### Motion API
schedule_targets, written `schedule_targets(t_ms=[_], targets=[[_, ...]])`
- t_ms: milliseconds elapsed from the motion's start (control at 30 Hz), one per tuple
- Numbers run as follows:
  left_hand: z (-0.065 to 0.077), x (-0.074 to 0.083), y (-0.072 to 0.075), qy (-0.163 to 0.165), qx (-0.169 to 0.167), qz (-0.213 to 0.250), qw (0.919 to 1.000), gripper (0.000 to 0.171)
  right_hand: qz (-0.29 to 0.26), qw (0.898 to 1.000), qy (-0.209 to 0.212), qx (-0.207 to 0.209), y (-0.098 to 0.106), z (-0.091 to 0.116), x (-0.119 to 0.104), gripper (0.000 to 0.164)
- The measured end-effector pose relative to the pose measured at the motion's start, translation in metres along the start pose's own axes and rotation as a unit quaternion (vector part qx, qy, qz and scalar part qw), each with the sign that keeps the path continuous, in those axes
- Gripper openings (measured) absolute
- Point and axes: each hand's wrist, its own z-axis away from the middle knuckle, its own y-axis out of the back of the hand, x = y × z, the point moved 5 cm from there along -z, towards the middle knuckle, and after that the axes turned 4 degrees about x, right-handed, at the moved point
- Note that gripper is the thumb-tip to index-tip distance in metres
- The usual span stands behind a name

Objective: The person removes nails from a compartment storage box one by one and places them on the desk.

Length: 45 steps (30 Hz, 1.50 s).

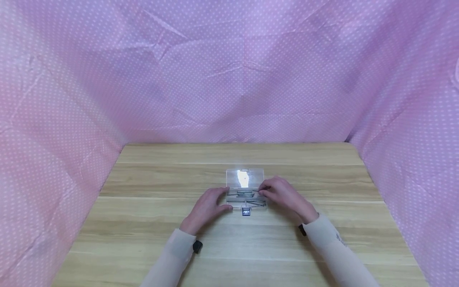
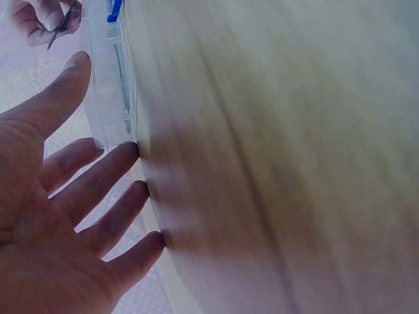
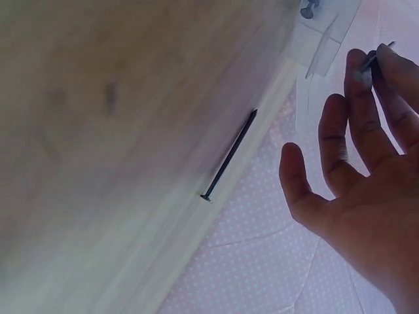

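Observation:
A clear plastic box (image 1: 236,207) lies open in the middle of the table, its see-through lid (image 1: 255,177) folded back behind it. Nails (image 1: 245,194) lie in its rear part, with more in the front compartments. At the box's left end is my left hand (image 1: 206,205), thumb by the front corner and fingers spread fairly straight, their tips down at the table in the left wrist view. My right hand (image 1: 281,194) pinches a thin dark nail (image 2: 61,27) between thumb and fingertips, over the box's right side.
A dark blue latch (image 1: 246,211) sticks out from the box's front edge. One loose nail (image 3: 229,155) lies on the wooden table (image 1: 161,235) by my right hand. Pink dotted cloth (image 1: 229,79) hangs behind the table and along both sides.

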Motion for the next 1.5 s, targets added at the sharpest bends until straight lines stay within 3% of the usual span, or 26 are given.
schedule_targets(t_ms=[400,733,1500], targets=[[-0.001,-0.001,0.0,0.003,0.0,0.003,1.0,0.071,0.01,0.999,-0.009,0.032,0.007,0.011,0.006,0.008],[0.002,0.002,0.004,-0.018,0.009,0.005,0.9998,0.067,0.027,0.998,-0.001,0.061,0.013,0.02,0.012,0.013],[0.0,0.002,0.004,-0.003,0.002,0.007,1.0,0.069,0.026,0.995,-0.012,0.096,0.021,0.034,0.024,0.01]])
